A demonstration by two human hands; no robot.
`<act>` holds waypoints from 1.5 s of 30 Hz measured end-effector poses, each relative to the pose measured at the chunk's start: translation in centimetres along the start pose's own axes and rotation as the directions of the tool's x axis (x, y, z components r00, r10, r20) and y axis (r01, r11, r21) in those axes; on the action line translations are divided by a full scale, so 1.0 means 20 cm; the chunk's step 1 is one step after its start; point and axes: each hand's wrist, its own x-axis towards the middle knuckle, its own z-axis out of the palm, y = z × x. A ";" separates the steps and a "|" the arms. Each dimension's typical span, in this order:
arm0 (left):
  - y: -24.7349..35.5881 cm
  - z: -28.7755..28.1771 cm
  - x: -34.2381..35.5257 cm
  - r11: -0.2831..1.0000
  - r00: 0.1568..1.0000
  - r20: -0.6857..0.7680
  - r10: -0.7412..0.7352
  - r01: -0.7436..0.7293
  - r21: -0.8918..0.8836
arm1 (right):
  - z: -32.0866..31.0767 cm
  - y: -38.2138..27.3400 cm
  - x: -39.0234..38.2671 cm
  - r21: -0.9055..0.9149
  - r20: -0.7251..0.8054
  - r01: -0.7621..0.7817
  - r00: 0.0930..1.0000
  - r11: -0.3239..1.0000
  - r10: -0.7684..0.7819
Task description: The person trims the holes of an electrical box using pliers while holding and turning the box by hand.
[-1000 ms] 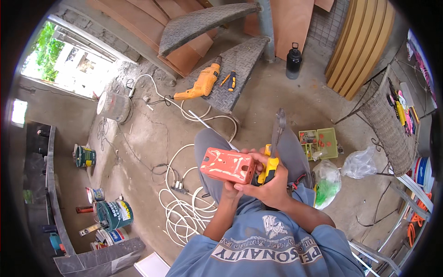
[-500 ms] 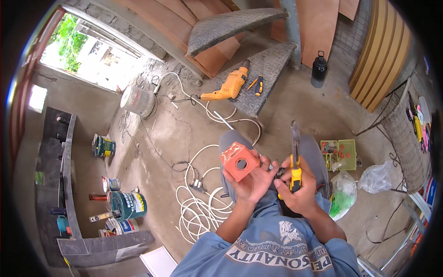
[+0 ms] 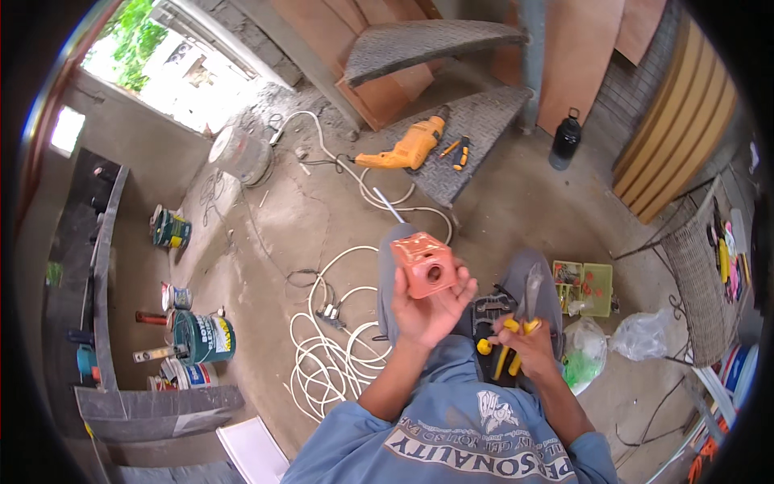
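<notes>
An orange plastic electrical box (image 3: 418,254) with a round hole in the face toward me rests in my left hand (image 3: 426,321), its fingers curved around the box's lower part. My right hand (image 3: 528,345) grips yellow-handled pliers (image 3: 533,292), their grey jaws pointing away from me, blurred by motion. Beneath the right hand, between my thighs, lies a black tool pouch (image 3: 494,306). Yellow and black handles show there, and which of them belong to the pliers is hard to tell.
Coiled white cable (image 3: 334,355) lies on the floor at my left. An orange power drill (image 3: 407,145) and a screwdriver (image 3: 461,153) rest on a metal stair tread (image 3: 476,133) ahead. At right are a green organizer case (image 3: 597,290), plastic bags (image 3: 642,335) and a black bottle (image 3: 566,141).
My right hand has moved down and away from my left, carrying the pliers toward the pouch. The electrical box has turned slightly in my left hand. The view has shifted a little.
</notes>
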 end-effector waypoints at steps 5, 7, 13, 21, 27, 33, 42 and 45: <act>0.04 -0.03 0.01 0.999 0.998 0.051 0.029 -0.028 -0.016 | -0.01 -0.07 -0.07 0.102 0.258 -0.073 0.965 0.992 0.045; 0.04 -0.03 0.02 0.998 0.998 0.052 0.033 -0.036 0.053 | -0.02 -0.10 -0.14 0.079 0.366 -0.018 0.930 0.997 -0.013; 0.02 0.00 0.03 0.984 0.997 0.076 0.009 -0.022 0.180 | -0.01 -0.21 -0.22 0.006 0.534 -0.002 0.846 1.000 -0.001; 0.04 -0.05 -0.04 0.941 0.997 0.067 -0.048 0.022 0.339 | 0.03 -0.36 -0.24 -0.272 0.621 0.220 0.784 0.937 -0.004; 0.07 -0.02 -0.02 0.902 0.981 0.150 -0.125 0.050 0.428 | 0.05 -0.36 -0.30 -0.432 0.572 0.363 0.818 0.826 -0.060; 0.05 0.08 0.05 0.953 0.982 0.138 -0.126 0.082 0.291 | 0.06 -0.37 -0.33 -0.488 0.549 0.480 0.818 0.729 -0.171; 0.03 0.05 0.08 0.966 0.954 0.253 -0.159 0.098 0.239 | 0.05 -0.42 -0.32 -0.540 0.582 0.545 0.792 0.642 -0.183; 0.05 0.03 0.10 0.962 0.928 0.303 -0.217 0.150 0.229 | 0.04 -0.45 -0.32 -0.549 0.594 0.558 0.784 0.622 -0.178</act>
